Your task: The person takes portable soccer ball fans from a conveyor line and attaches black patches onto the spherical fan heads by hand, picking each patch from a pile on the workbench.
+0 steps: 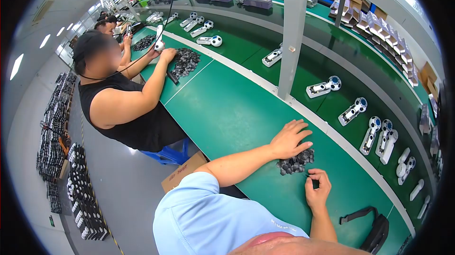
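My left hand (291, 140) lies with its fingers spread at the upper edge of a pile of small black round pieces (296, 162) on the green worktable (232, 108). Nothing shows in its grasp. Just below and to the right of the pile, my right hand (318, 186) has its thumb and forefinger brought together around a small dark piece, too small to name. A black strap with a pouch (376, 233) rests on the table to the right of that hand.
White devices with round patterned heads (352, 111) lie on the green conveyor (327, 106) beyond the white rail. A white post (291, 37) rises from that rail. At the left a co-worker (123, 94) sits by another black pile (185, 62).
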Demonstrator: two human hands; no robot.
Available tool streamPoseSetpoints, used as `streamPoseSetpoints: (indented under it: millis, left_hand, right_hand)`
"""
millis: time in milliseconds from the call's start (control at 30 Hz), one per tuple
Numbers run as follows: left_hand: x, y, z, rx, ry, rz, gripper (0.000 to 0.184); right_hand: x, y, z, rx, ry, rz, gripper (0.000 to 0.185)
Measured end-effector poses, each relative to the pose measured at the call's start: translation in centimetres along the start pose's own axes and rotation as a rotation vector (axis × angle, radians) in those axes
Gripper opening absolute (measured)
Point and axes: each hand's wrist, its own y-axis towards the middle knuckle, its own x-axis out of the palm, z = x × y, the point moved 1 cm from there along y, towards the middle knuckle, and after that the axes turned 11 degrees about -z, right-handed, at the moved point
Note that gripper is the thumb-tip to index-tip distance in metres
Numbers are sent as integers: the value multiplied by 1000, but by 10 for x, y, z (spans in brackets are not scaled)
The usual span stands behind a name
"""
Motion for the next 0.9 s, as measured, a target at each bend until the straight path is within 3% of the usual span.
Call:
streamPoseSetpoints:
  millis: [133, 233, 400, 467, 567, 633, 800, 900]
  left_hand:
    - [10, 1, 1, 62, -187, -129, 43]
    - [18, 5, 2, 96, -211, -94, 44]
    - [-15, 71, -12, 160, -86, 9, 43]
    - [-6, 112, -23, 154, 34, 133, 45]
    - [24, 176, -62, 108, 102, 90, 50]
    - [49, 212, -81, -34, 282, -20, 57]
    - [55, 245, -102, -72, 226, -235, 75]
    - [26, 224, -82, -202, -784, -133, 95]
  right_hand:
    - [9, 8, 10, 9, 104, 22, 11]
    - [3, 4, 10, 120, 140, 54, 9]
    - [-9, 10, 9, 17, -266, 88, 19]
    - [-11, 11, 6, -96, -494, -25, 23]
    - [-1, 10, 6, -157, -626, -129, 26]
    - [5, 7, 8, -168, -650, -234, 28]
    - [13, 7, 0, -142, -555, -272, 27]
    - [11, 11, 9, -73, -427, -368, 25]
